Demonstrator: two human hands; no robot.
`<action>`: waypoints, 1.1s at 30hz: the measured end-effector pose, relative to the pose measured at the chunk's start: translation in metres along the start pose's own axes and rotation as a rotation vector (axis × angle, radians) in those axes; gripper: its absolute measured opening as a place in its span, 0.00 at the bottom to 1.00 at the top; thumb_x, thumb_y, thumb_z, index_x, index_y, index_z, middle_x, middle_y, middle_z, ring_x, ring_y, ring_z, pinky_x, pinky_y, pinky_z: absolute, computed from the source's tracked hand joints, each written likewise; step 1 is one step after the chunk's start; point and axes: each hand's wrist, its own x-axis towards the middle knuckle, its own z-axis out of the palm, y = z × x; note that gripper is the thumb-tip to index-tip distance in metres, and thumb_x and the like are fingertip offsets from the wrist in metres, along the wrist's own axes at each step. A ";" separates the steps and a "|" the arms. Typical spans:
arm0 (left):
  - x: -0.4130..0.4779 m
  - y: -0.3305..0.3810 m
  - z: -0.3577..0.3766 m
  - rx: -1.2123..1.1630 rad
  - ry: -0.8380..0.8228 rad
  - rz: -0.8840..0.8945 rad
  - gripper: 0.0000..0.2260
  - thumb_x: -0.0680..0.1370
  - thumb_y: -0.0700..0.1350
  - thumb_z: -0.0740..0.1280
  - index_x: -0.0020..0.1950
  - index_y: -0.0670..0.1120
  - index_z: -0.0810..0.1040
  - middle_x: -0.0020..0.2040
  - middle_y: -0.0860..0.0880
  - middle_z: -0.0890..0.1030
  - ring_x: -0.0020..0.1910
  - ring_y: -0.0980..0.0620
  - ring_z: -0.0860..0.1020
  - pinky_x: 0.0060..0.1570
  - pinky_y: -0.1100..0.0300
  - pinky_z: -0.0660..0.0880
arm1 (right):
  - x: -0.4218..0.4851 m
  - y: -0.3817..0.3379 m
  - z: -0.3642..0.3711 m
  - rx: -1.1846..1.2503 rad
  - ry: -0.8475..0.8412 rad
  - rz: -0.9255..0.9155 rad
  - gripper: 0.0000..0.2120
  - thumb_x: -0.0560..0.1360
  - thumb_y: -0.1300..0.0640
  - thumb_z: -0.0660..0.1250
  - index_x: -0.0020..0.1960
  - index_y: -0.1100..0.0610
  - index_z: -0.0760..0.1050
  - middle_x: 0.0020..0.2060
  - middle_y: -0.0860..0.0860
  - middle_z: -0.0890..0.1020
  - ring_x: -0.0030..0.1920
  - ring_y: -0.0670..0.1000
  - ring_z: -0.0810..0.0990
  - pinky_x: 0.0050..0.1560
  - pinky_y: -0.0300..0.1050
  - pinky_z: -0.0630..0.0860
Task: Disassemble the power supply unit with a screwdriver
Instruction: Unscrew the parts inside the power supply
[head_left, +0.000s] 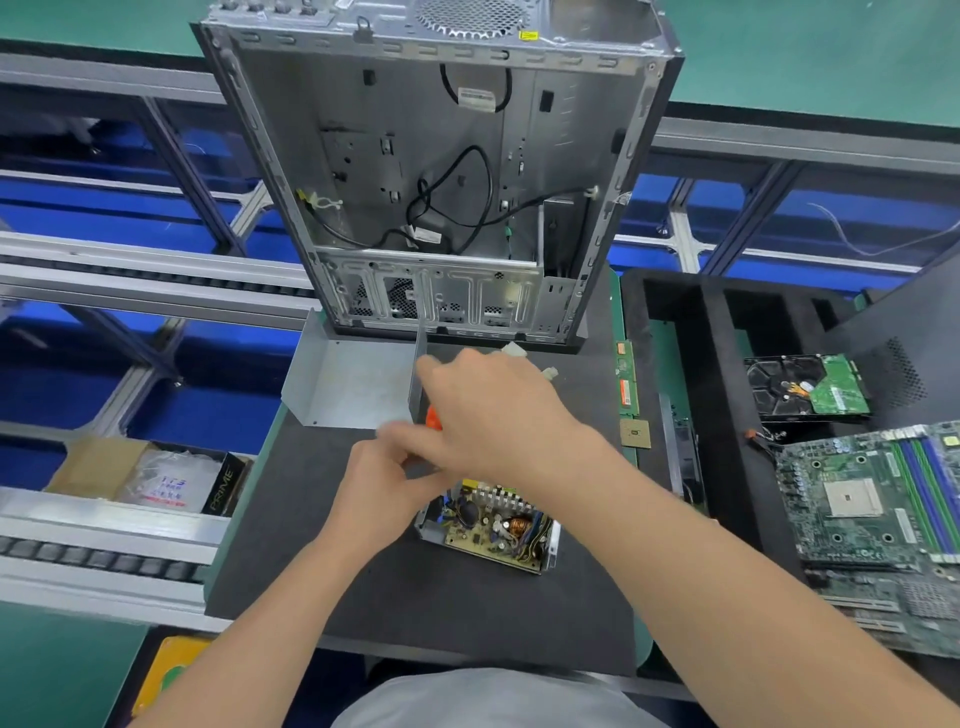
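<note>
In the head view, the power supply unit (488, 525) is lying open on the black mat (311, 545), with its circuit board, copper coil and heat sink facing up. Both hands are working just beyond its far edge.

The right hand (493, 410) is reaching in from the unit's right. Its fingers are curling down over the orange handle of a screwdriver (434, 419), which is peeking out beneath the knuckles past the unit's far left corner. The blade is hidden.

The left hand (382, 483) is sitting against the unit's far left corner, fingers bent and thumb drawn close to the forefinger. Motion blur is smearing the tips, so it cannot be told whether they are pinching anything.

Beyond the unit and to its left, a bent grey metal cover (348, 384) is resting on the mat. Farther beyond, an open computer case (441, 182) is standing. To the unit's right a processor chip (635, 434) is lying, and well to the right a hard drive (805, 384) and a motherboard (872, 499).
</note>
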 end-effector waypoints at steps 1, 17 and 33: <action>0.000 0.001 0.000 -0.008 -0.001 -0.020 0.13 0.69 0.52 0.77 0.35 0.71 0.79 0.31 0.66 0.80 0.32 0.69 0.78 0.30 0.76 0.68 | 0.000 -0.004 0.001 0.007 -0.002 0.081 0.26 0.80 0.31 0.60 0.42 0.55 0.66 0.33 0.50 0.65 0.34 0.56 0.69 0.32 0.48 0.61; -0.002 0.004 -0.002 -0.005 -0.016 0.008 0.15 0.72 0.47 0.77 0.40 0.70 0.81 0.36 0.65 0.83 0.36 0.68 0.80 0.35 0.75 0.71 | 0.000 0.008 -0.002 0.172 -0.120 -0.013 0.18 0.77 0.36 0.66 0.43 0.52 0.73 0.39 0.49 0.73 0.40 0.53 0.76 0.33 0.48 0.70; -0.002 -0.004 -0.009 -0.269 -0.053 0.021 0.16 0.81 0.34 0.68 0.60 0.54 0.84 0.55 0.53 0.88 0.59 0.53 0.85 0.60 0.62 0.79 | 0.008 0.026 0.012 0.468 0.001 -0.007 0.10 0.72 0.53 0.71 0.49 0.50 0.72 0.34 0.44 0.77 0.37 0.47 0.76 0.36 0.52 0.78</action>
